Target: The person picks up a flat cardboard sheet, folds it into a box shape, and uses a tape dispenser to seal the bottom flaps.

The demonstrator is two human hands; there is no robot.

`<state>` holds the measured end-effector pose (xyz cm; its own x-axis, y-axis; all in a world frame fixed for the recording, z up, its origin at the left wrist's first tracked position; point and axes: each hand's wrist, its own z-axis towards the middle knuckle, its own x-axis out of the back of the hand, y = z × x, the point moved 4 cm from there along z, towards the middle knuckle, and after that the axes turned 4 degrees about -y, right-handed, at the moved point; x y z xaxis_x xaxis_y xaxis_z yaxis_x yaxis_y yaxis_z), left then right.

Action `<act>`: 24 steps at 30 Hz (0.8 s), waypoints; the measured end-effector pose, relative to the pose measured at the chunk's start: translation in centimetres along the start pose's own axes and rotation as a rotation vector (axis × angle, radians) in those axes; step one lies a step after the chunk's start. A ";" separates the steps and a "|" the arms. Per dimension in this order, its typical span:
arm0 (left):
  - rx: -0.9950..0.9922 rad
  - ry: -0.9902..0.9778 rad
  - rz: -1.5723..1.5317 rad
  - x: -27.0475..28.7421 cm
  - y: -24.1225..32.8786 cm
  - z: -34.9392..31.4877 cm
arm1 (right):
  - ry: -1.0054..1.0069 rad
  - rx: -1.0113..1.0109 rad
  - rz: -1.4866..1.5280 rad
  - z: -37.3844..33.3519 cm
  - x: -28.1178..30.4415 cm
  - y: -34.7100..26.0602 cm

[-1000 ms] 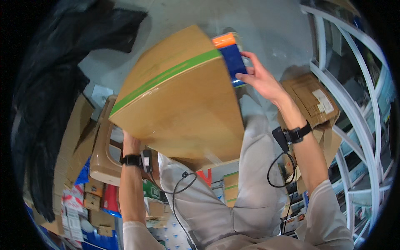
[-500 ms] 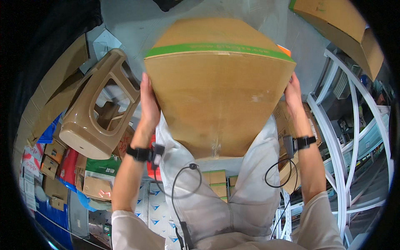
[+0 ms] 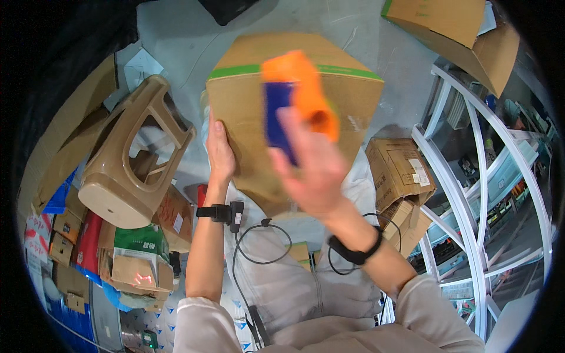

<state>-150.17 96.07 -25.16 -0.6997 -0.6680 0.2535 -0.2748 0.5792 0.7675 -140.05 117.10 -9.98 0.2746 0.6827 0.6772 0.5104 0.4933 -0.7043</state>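
Observation:
A large brown cardboard box [image 3: 247, 153] with a green stripe along its upper edge stands tilted before my knees, its flat side facing me. My left hand [image 3: 220, 153] lies against the box's left side, thumb up and fingers mostly hidden behind the edge. Over the middle of the box, my right hand [image 3: 312, 162] is closed round an orange and dark blue tool [image 3: 297, 82] that looks like a tape dispenser. Motion blurs both hand and tool, and whether the tool touches the box I cannot tell.
A brown plastic stool [image 3: 118, 200] lies on its side at the left, above cardboard boxes and a green package [image 3: 138, 242]. To the right are a smaller carton [image 3: 400, 167] and a white metal frame [image 3: 465, 194]. An open carton [image 3: 447, 29] lies at the far right.
My right hand has left the box's right side and swung inward over its face, now with the orange and blue tool in it. The left hand stays on the left side.

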 end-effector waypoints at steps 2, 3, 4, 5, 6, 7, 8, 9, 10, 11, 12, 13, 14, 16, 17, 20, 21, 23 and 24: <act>0.039 -0.068 -0.067 0.4 -2.2 0.3 | -0.019 0.084 -0.026 1.2 -5.2 -1.7; 0.075 -0.077 -0.060 -1.6 1.1 0.2 | -0.017 0.103 -0.098 1.5 -6.3 -1.3; 0.075 -0.091 -0.085 -2.8 1.3 0.6 | -0.021 0.098 -0.126 1.5 -6.6 -0.5; 0.066 -0.089 0.015 -2.4 1.6 0.6 | 0.026 0.099 -0.182 1.6 -6.5 -0.9; 0.066 -0.090 0.117 -2.2 2.4 0.3 | 0.066 0.093 -0.236 1.4 -6.4 -1.1; 0.023 0.000 0.122 -2.6 3.2 0.4 | 0.088 0.094 -0.264 1.4 -6.0 -0.8; 0.031 -0.014 0.118 -2.7 3.6 0.2 | 0.082 0.081 -0.271 0.9 -5.4 -0.1; -0.026 0.034 0.140 -2.4 4.0 0.3 | 0.006 -0.040 -0.312 0.4 -5.3 1.1; -0.083 0.081 0.161 -2.1 4.2 0.2 | -0.071 -0.163 -0.352 -0.4 -5.0 2.3; -0.088 0.079 0.165 -1.8 4.2 0.3 | -0.065 -0.166 -0.349 -0.8 -4.2 3.2; -0.118 0.080 0.143 -1.9 4.2 0.3 | -0.032 -0.180 -0.304 -1.4 -2.8 4.5; -0.149 0.083 0.122 -1.9 4.2 0.4 | -0.001 -0.193 -0.258 -1.8 -1.7 5.8; -0.149 0.079 0.122 -2.1 3.8 0.4 | 0.001 -0.197 -0.258 -2.4 -1.2 7.1; -0.079 0.058 0.114 -2.2 3.1 0.2 | 0.098 -0.236 -0.336 -3.2 0.3 9.3; -0.077 0.059 0.116 -2.6 3.3 0.1 | 0.110 -0.258 -0.344 -3.5 1.5 10.0; -0.080 0.087 0.138 -2.3 3.8 0.1 | 0.078 -0.293 -0.360 -3.7 3.3 11.2; -0.055 0.069 0.126 -2.1 3.5 0.1 | 0.082 -0.299 -0.319 -3.8 3.3 11.6; -0.030 0.055 0.121 -2.0 3.6 0.4 | 0.085 -0.305 -0.270 -3.8 3.0 11.7; -0.154 0.182 0.272 -2.2 4.5 0.5 | 0.082 -0.313 -0.292 -3.7 3.0 11.5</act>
<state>-150.18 100.35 -22.55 -0.6011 -0.5796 0.5503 0.0175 0.6788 0.7341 -130.33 122.78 -15.26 0.1396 0.4873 0.8620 0.7952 0.4636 -0.3908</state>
